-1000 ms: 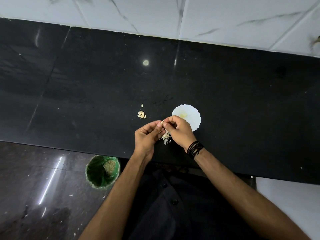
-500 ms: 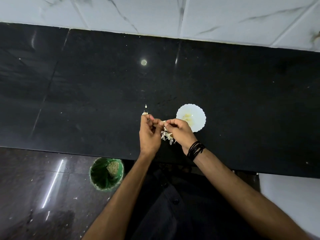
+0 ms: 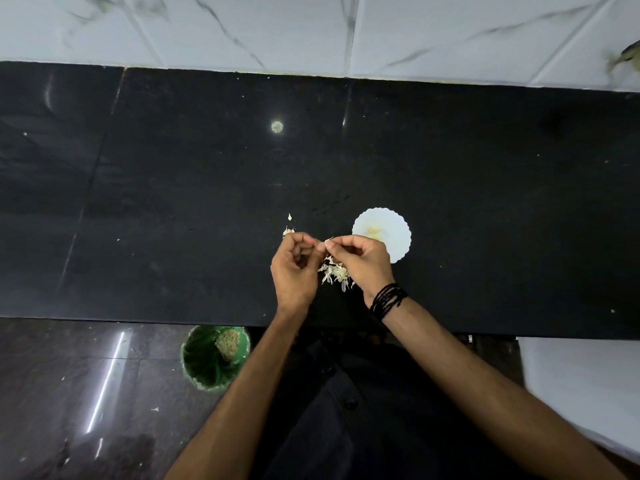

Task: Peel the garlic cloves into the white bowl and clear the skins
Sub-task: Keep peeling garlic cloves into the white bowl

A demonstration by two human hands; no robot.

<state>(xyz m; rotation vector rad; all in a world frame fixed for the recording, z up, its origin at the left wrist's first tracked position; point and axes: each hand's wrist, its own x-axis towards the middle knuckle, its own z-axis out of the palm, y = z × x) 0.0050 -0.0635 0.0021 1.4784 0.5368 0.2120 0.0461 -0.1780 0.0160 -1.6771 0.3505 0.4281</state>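
Left hand (image 3: 294, 268): I see its fingers curled, tips pinching one end of the garlic clove (image 3: 323, 244).
Right hand (image 3: 356, 261): fingertips clamped on the clove's other end, so I judge peeling is mid-way.
Skins (image 3: 334, 273): heaped just below the fingertips.
White bowl (image 3: 394, 233): just right of the fingers (pale bits inside).
Next: strip the skin, then drop the clove rightward.
Counter (image 3: 173, 202): black, glossy; tiled wall (image 3: 311, 29) beyond; green bin (image 3: 214, 356) on the floor.

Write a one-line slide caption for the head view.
Both hands pinch a garlic clove above papery skins beside the scalloped white bowl.
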